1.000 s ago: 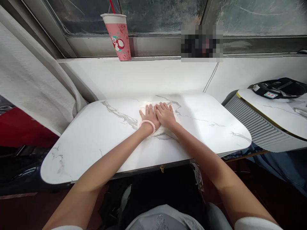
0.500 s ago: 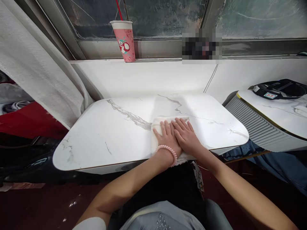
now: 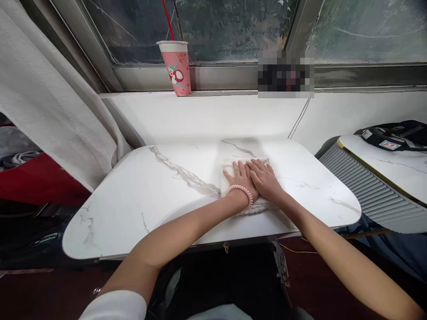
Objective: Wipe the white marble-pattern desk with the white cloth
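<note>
A folded white cloth (image 3: 255,207) lies flat on the white marble-patterned tabletop (image 3: 190,209), right of its middle. My left hand (image 3: 243,180), with a pink coiled band at the wrist, presses down on it, palm down and fingers spread. Beside it, my right hand (image 3: 266,181) also rests flat on the cloth, its fingers stretched out and partly overlapping the left hand's edge. Neither hand grips the cloth. The palms' undersides and the covered middle of the cloth are hidden.
A pink paper cup (image 3: 176,69) with a red straw stands on the window ledge, near a blurred-out dark object (image 3: 286,75). A pale curtain (image 3: 63,102) hangs left. At right, a black strapped item (image 3: 395,135) lies on a second white-topped piece (image 3: 396,166).
Both hands have pushed the cloth from the table's front edge farther in toward the wall. My arms reach farther forward, and the view has shifted a little.
</note>
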`<state>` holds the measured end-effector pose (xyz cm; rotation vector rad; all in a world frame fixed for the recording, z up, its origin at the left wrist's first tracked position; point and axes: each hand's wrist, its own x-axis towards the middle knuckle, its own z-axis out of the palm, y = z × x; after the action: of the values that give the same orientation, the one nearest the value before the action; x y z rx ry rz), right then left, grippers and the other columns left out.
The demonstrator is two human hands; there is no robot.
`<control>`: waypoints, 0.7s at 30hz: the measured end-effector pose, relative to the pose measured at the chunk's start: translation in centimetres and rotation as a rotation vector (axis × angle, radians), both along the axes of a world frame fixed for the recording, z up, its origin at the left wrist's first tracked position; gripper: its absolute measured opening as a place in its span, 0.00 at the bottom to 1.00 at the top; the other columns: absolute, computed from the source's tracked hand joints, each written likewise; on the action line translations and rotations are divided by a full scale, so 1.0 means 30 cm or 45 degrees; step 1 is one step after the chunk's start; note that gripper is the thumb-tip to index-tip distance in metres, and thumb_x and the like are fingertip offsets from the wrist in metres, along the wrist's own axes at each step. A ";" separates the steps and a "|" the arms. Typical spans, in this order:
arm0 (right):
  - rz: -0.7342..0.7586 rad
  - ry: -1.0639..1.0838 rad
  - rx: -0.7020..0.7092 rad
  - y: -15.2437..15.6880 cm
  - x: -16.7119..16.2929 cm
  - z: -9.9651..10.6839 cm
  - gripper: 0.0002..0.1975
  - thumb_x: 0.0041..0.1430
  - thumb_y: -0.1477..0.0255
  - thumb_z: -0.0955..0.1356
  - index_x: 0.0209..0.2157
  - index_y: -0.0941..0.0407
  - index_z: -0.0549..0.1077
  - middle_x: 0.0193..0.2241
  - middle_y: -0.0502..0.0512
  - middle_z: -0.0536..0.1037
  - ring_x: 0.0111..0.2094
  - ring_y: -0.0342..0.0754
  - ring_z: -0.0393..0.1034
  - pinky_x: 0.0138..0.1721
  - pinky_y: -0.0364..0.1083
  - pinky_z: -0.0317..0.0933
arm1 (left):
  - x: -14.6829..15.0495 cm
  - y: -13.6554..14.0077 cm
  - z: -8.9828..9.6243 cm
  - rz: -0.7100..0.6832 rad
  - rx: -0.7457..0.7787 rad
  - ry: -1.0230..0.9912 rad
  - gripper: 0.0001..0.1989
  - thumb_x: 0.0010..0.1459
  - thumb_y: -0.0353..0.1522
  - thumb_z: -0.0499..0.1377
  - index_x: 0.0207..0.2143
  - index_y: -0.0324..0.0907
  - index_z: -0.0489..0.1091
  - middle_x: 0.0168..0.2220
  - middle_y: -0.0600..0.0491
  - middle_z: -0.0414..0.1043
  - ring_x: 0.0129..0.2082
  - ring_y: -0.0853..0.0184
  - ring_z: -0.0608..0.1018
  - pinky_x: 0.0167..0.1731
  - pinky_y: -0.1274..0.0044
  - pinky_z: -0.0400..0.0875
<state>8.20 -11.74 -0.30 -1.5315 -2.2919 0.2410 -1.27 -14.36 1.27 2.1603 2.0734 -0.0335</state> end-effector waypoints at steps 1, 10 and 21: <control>0.005 0.021 0.003 0.035 -0.004 -0.001 0.26 0.66 0.70 0.50 0.61 0.56 0.63 0.64 0.57 0.61 0.66 0.55 0.49 0.64 0.63 0.44 | -0.004 0.032 -0.002 0.003 0.003 0.012 0.37 0.63 0.43 0.42 0.69 0.35 0.37 0.71 0.44 0.32 0.69 0.48 0.37 0.61 0.46 0.40; 0.126 -0.019 0.055 0.364 -0.045 -0.019 0.24 0.67 0.72 0.51 0.59 0.57 0.65 0.63 0.59 0.62 0.65 0.55 0.51 0.62 0.62 0.47 | -0.048 0.310 -0.029 0.102 0.123 -0.016 0.35 0.63 0.41 0.39 0.69 0.34 0.40 0.71 0.43 0.35 0.69 0.49 0.39 0.61 0.45 0.40; 0.121 0.141 0.140 0.608 -0.054 -0.051 0.22 0.67 0.72 0.53 0.54 0.55 0.69 0.58 0.59 0.69 0.61 0.55 0.58 0.60 0.61 0.49 | -0.068 0.526 -0.027 0.112 0.196 -0.082 0.32 0.64 0.39 0.38 0.68 0.39 0.45 0.70 0.46 0.40 0.69 0.53 0.43 0.63 0.50 0.41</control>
<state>6.56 6.51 -1.84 -1.3242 -2.2542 0.2154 -3.30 1.41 0.46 2.1193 2.1982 0.2092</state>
